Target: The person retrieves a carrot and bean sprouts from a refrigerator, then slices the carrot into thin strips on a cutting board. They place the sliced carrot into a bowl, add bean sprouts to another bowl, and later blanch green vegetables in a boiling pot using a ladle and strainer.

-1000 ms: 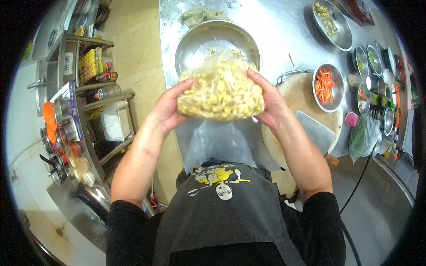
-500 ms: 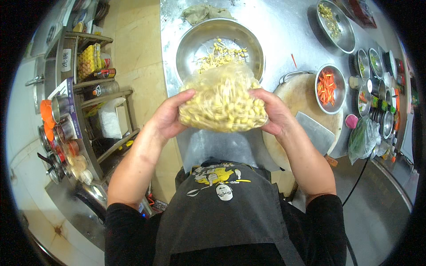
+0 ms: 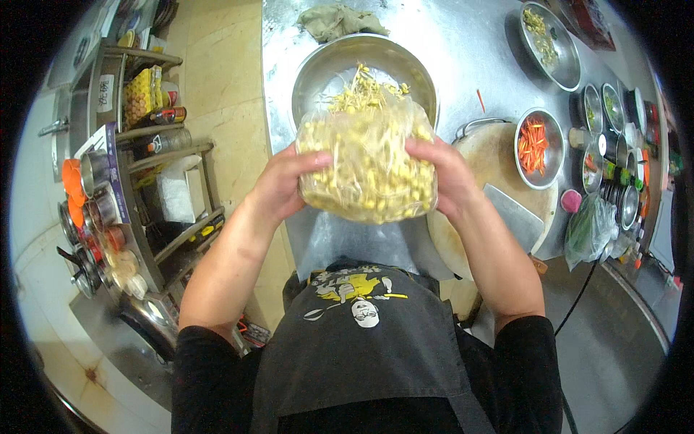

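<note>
Between my two hands is a clear plastic bag (image 3: 367,170) full of yellow-headed bean sprouts. My left hand (image 3: 293,177) grips its left side, the thumb lying on top of the plastic. On the other side my right hand (image 3: 444,173) holds it the same way. The far edge of the bag overlaps the near rim of a wide metal basin (image 3: 423,76). Loose bean sprouts (image 3: 361,94) lie in that basin, right by the bag's far end; the bag hides part of them.
Right of the bag a cleaver (image 3: 515,220) rests on a round chopping board (image 3: 477,163). A metal bowl of red pepper strips (image 3: 533,148) stands at the board's far side. Beyond the basin lies a crumpled cloth (image 3: 340,23). Several small bowls line the right, near a green-filled plastic bag (image 3: 589,231).
The bag has tilted and shifted slightly toward me, with both hands still on it. More sprouts are heaped in the basin by the bag's far end.
</note>
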{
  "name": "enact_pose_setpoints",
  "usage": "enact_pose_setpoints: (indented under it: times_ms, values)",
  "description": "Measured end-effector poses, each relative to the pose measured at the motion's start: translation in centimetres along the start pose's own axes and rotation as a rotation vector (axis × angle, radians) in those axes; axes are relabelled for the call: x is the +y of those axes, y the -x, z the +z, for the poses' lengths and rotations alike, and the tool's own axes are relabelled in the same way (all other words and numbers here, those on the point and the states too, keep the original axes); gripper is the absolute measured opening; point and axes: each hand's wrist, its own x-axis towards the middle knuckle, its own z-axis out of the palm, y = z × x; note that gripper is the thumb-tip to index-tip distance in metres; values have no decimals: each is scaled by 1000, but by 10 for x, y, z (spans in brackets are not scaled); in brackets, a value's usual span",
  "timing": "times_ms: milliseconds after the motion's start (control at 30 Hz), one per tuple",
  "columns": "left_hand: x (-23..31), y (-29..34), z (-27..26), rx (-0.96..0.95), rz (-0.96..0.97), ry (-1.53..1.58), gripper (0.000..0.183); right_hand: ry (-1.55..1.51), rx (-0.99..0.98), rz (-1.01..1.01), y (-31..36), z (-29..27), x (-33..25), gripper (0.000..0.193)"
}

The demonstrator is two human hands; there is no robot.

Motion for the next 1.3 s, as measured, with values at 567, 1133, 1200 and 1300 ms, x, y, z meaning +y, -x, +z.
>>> enact_pose_setpoints:
  times_ms: [567, 1133, 1200, 1300]
  values:
    - [-31, 11, 0, 62, 17, -46, 82, 18, 114, 6, 21, -7, 16, 67]
    - [-34, 3, 12, 345, -70, 111, 54, -43, 232, 63, 8, -9, 19, 46]
    - [-40, 5, 0, 273, -94, 111, 55, -22, 262, 164, 6, -13, 11, 47]
    - [-41, 6, -2, 339, -186, 103, 54, 29, 258, 120, 4, -16, 23, 45]
